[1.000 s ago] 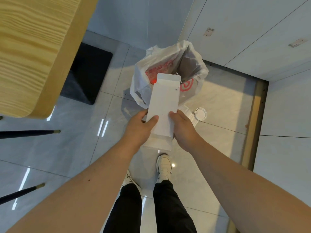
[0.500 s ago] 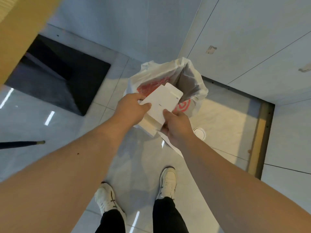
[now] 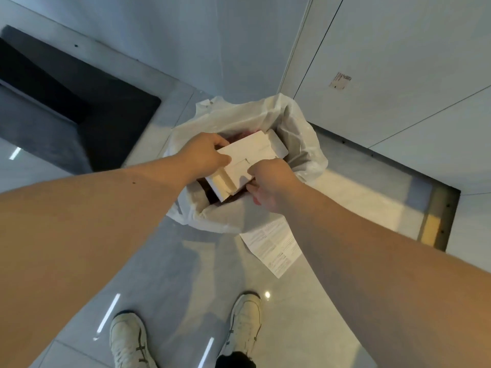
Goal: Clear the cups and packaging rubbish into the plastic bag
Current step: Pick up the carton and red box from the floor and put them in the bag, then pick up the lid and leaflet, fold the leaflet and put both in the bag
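Tiled floor (image 3: 170,274): both hands hold white box (image 3: 247,160) in plastic bag (image 3: 239,118).

Matt white cardboard box (image 3: 247,166) between your fingers (image 3: 212,158), thin crinkled translucent plastic bag (image 3: 239,118) beneath them, printed paper sheet (image 3: 276,245) on glossy tiled floor (image 3: 172,274)

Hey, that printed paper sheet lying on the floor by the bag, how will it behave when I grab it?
The paper sheet looks thin and flat, so probably floppy and very light. Lying flush on glossy tile, it may slide and be hard to pinch.
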